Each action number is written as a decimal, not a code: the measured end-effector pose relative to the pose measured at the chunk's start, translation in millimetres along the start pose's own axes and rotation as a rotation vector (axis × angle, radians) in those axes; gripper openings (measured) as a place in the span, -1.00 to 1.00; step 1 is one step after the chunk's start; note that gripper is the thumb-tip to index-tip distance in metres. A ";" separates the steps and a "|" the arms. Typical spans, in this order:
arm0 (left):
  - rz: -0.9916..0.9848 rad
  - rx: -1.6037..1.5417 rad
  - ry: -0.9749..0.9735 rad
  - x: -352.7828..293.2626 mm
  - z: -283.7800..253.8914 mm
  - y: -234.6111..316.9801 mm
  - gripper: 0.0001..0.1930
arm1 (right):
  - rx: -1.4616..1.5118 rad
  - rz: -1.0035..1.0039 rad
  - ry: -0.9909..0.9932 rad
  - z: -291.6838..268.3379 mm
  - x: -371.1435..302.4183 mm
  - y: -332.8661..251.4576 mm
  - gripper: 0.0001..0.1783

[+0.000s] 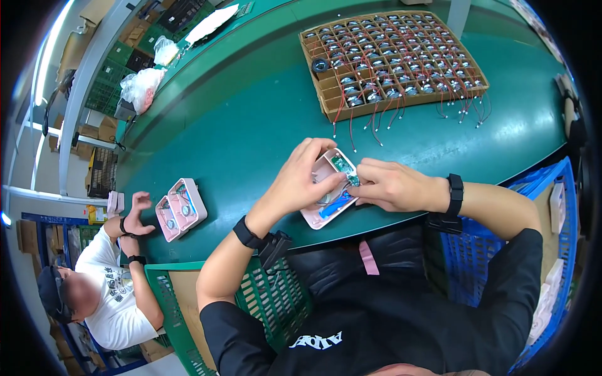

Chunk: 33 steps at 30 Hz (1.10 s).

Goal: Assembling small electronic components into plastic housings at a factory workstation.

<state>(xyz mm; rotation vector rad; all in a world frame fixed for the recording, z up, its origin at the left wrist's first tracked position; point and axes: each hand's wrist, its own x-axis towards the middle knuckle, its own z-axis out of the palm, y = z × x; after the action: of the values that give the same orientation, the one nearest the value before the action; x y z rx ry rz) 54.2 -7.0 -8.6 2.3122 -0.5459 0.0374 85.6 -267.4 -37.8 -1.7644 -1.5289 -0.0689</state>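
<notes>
My left hand (298, 182) is closed around the left side of a pale pink plastic housing (312, 219), which is tilted at the near edge of the table. Inside the housing are a green circuit board (340, 164) at the far end and a blue cylindrical battery (333, 207) at the near end, with thin wires between. The fingers of my right hand (394, 186) are pinched together at the right rim, beside a white connector on the board. Whatever they grip is hidden by the fingertips.
A divided cardboard box (401, 111) of small speakers with red and black wires sits at the far right of the green table (251, 135). A second pink housing (198, 203) lies left, near a co-worker (119, 301). Green (164, 294) and blue (567, 232) crates flank me.
</notes>
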 end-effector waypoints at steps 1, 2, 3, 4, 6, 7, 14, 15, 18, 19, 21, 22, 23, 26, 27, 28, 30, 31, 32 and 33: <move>-0.004 -0.001 -0.001 1.0 2.8 0.2 -0.49 | -0.014 -0.001 -0.006 -0.6 0.6 -1.7 -0.71; -0.047 0.009 -0.017 2.8 5.3 -0.1 -0.47 | -0.028 -0.002 -0.012 -1.0 1.0 -3.2 -0.71; -0.091 0.019 -0.033 4.7 7.2 -0.7 -0.44 | -0.042 -0.002 -0.018 -0.5 1.2 -3.7 -0.72; -0.135 0.029 -0.050 6.0 8.0 -1.5 -0.41 | -0.038 0.001 -0.020 0.6 1.6 -3.5 -0.72; -0.172 -0.004 -0.097 10.0 6.2 -0.7 -0.41 | -0.044 -0.005 -0.009 2.5 2.3 -2.4 -0.73; -0.204 -0.033 -0.141 12.7 5.1 1.2 -0.40 | -0.047 -0.007 -0.003 3.2 2.2 -1.7 -0.74; -0.232 0.037 -0.111 5.9 14.8 6.1 -0.40 | -0.046 -0.003 -0.007 2.2 0.4 -1.5 -0.70; -0.170 0.108 -0.079 2.7 15.8 5.9 -0.40 | -0.054 -0.001 -0.022 1.6 0.2 -2.4 -0.68; -0.064 0.198 -0.051 0.1 6.8 9.7 -0.43 | -0.105 0.033 0.004 -0.6 -0.2 -7.3 -0.62; -0.018 0.219 -0.059 -0.2 -0.8 12.5 -0.45 | -0.131 0.049 0.017 -0.4 -0.4 -8.9 -0.58; 0.025 0.236 -0.057 -2.6 -9.9 7.3 -0.48 | -0.153 0.095 -0.006 1.4 1.4 -12.3 -0.55; -0.021 0.222 -0.095 -3.0 -13.6 1.0 -0.49 | -0.179 0.140 -0.023 2.1 3.3 -13.9 -0.51; -0.066 0.207 -0.131 -2.9 -16.6 -4.3 -0.49 | -0.205 0.185 -0.041 2.3 5.3 -15.3 -0.48; -0.129 0.177 -0.189 -5.1 -15.7 -10.2 -0.48 | -0.215 0.216 -0.095 0.9 11.3 -19.7 -0.44; -0.143 0.172 -0.224 -5.1 -14.0 -8.3 -0.48 | -0.219 0.235 -0.117 0.9 12.7 -20.3 -0.41; -0.159 0.165 -0.260 -6.9 -11.8 -6.9 -0.47 | -0.218 0.234 -0.135 -0.5 14.3 -20.3 -0.41; -0.168 0.164 -0.252 -9.1 -7.8 -9.9 -0.44 | -0.221 0.200 -0.185 -6.0 19.7 -14.8 -0.39; -0.169 0.181 -0.253 -7.5 -7.8 -10.7 -0.40 | -0.226 0.181 -0.206 -8.6 22.2 -13.1 -0.38; -0.169 0.200 -0.253 -7.3 -8.4 -9.2 -0.36 | -0.229 0.175 -0.218 -9.4 23.0 -13.1 -0.38; -0.171 0.196 -0.243 -8.8 -9.3 -6.4 -0.36 | -0.232 0.163 -0.231 -9.1 22.5 -12.5 -0.39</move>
<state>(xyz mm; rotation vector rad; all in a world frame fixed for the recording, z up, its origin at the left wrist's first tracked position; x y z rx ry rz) 49.9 6.6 -7.8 2.5655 -0.4793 -0.2867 84.9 -254.7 -13.6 -2.1382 -1.5817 0.0418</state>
